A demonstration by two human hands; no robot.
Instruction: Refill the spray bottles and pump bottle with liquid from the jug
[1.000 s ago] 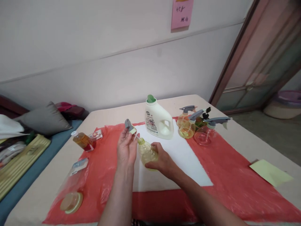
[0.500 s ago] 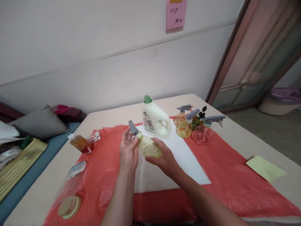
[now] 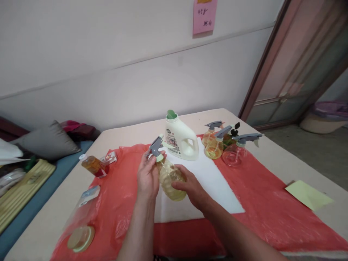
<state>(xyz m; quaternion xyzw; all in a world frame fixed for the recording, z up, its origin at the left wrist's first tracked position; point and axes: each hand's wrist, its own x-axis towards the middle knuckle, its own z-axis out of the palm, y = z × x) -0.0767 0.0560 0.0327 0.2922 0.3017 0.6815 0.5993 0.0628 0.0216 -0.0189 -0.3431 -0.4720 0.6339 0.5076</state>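
A yellowish clear spray bottle (image 3: 169, 188) with a grey trigger head (image 3: 156, 145) is held tilted above a white sheet (image 3: 202, 185). My left hand (image 3: 148, 174) closes round its neck just under the trigger. Wrapped on the side of the ribbed body is my right hand (image 3: 189, 183), its thumb across the front. A thin dip tube shows through the bottle wall. Behind it stands a cream detergent jug (image 3: 181, 139) with a green piece in its uncapped mouth.
Several spray bottles (image 3: 213, 148) stand at the right on red plastic sheeting (image 3: 261, 188). To the left lie a bottle of amber liquid (image 3: 94, 166), a small packet (image 3: 89, 195) and a round lidded jar (image 3: 81, 239). A yellow paper (image 3: 308, 194) rests near the right edge.
The spray bottle has turned in my hands: its trigger and nozzle now show from the side, and its base hangs lower. My right hand's grip has shifted slightly.
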